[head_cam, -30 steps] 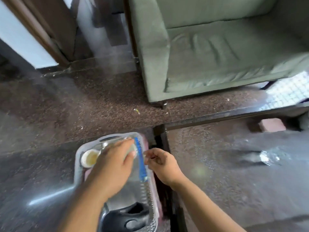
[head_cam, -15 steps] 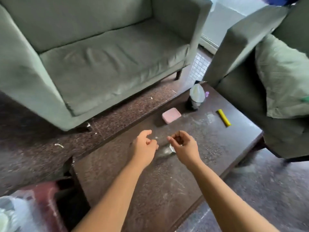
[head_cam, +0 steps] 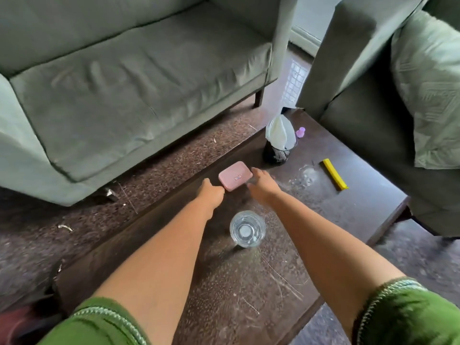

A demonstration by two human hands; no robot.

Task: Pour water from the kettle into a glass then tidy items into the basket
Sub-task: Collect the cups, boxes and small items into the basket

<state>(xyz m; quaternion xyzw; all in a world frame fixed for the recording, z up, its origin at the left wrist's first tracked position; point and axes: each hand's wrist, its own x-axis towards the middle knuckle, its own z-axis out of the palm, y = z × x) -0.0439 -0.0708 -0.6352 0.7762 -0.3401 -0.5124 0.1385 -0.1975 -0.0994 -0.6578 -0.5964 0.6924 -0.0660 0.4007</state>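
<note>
A pink box (head_cam: 235,176) with rounded corners lies on the dark table (head_cam: 249,282) near its far edge. My left hand (head_cam: 211,192) reaches to the box's near left corner with loosely curled fingers, just touching it. My right hand (head_cam: 263,186) is at the box's right edge, thumb against it. Neither hand visibly holds the box. A clear glass (head_cam: 247,229) with water in it stands between my forearms, nearer to me. The kettle and the basket are out of view.
A black mesh cup (head_cam: 276,153) holding white cloth stands at the table's far end beside a small purple item (head_cam: 300,132). A yellow stick (head_cam: 334,174) lies to the right. Green sofas (head_cam: 124,83) flank the table. A red object (head_cam: 15,322) shows at bottom left.
The view swung from the basket on the left to the table. Both hands left the basket, moved past the glass and now flank the pink box.
</note>
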